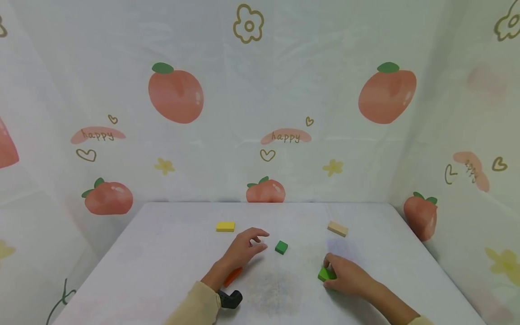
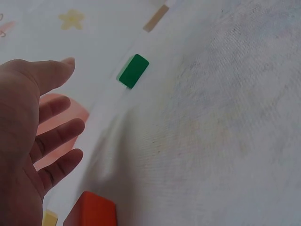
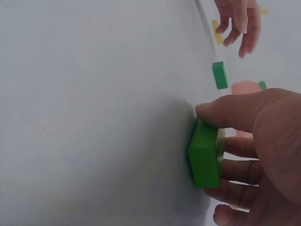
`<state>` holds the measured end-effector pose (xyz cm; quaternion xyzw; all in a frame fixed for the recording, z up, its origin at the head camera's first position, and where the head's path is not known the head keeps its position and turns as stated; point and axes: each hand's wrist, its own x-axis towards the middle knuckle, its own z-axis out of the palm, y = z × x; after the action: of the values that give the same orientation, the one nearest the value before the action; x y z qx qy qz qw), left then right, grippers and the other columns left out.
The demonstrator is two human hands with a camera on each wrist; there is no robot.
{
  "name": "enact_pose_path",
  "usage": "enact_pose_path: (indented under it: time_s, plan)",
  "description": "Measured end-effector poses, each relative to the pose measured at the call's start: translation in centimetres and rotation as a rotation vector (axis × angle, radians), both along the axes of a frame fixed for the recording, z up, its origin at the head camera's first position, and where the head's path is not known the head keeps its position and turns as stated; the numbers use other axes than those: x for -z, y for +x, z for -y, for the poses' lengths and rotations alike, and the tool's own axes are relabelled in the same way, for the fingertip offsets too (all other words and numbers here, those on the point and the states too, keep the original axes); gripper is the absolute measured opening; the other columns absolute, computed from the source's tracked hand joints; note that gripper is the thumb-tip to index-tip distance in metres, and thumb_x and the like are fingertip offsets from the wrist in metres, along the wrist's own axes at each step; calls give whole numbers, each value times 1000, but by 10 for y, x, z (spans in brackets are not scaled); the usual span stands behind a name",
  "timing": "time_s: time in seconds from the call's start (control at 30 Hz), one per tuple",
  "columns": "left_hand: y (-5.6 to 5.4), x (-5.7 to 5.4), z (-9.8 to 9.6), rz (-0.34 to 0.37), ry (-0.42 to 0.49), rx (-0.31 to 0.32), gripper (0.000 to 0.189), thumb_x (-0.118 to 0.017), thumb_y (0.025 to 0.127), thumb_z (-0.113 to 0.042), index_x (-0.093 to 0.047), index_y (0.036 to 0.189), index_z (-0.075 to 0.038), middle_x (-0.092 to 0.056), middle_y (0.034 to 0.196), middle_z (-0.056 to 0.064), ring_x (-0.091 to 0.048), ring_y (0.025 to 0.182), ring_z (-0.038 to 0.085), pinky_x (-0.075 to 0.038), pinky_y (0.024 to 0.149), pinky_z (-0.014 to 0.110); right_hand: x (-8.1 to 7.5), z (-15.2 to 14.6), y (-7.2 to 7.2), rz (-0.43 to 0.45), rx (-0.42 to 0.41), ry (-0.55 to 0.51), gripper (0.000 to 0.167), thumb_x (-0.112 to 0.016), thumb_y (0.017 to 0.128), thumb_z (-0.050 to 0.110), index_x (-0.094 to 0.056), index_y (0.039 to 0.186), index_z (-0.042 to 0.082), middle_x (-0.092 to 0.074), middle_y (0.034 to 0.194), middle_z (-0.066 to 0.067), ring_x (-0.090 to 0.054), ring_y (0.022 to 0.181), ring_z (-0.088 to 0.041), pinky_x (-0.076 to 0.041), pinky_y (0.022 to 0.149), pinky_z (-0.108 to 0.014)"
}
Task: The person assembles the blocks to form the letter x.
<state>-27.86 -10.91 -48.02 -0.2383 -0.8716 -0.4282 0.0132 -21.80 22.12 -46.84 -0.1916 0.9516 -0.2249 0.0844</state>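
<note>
My right hand (image 1: 351,277) pinches a light green block (image 1: 326,274) between thumb and fingers at the right of the table. In the right wrist view the thumb presses one end of this light green block (image 3: 205,162), with the fingers at its other side; it sits at or close to the tabletop. My left hand (image 1: 243,248) hovers over the table with fingers loosely spread, holding nothing. Just right of its fingertips lies a small dark green block (image 1: 281,247). Under the left wrist is a red block (image 1: 233,276), partly hidden in the head view.
A yellow block (image 1: 225,226) lies farther back at left, and a plain wooden block (image 1: 338,228) at back right. The white table (image 1: 162,253) meets a fruit-printed curtain (image 1: 227,167) behind and at both sides. A black device (image 1: 230,299) is at the left wrist.
</note>
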Motion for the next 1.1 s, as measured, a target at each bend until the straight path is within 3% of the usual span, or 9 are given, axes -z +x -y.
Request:
enact_pose_path:
  time_s: [0.43, 1.1]
  plan:
    - [-2, 11, -6, 42, -11, -9, 28, -66, 94, -26, -65, 123, -24, -62, 118, -7, -56, 98, 12, -49, 79, 29, -12, -1, -3, -46, -42, 13, 29, -81, 74, 14, -61, 96, 14, -52, 78, 6, -47, 70, -12, -40, 61, -30]
    - [-10, 18, -21, -56, -86, -7, 26, -69, 92, -23, -68, 118, -22, -63, 113, -10, -55, 94, 9, -48, 80, 30, -34, 7, -10, -157, -70, 83, 25, -80, 74, 14, -66, 95, 16, -50, 76, 10, -45, 69, -8, -41, 62, -28]
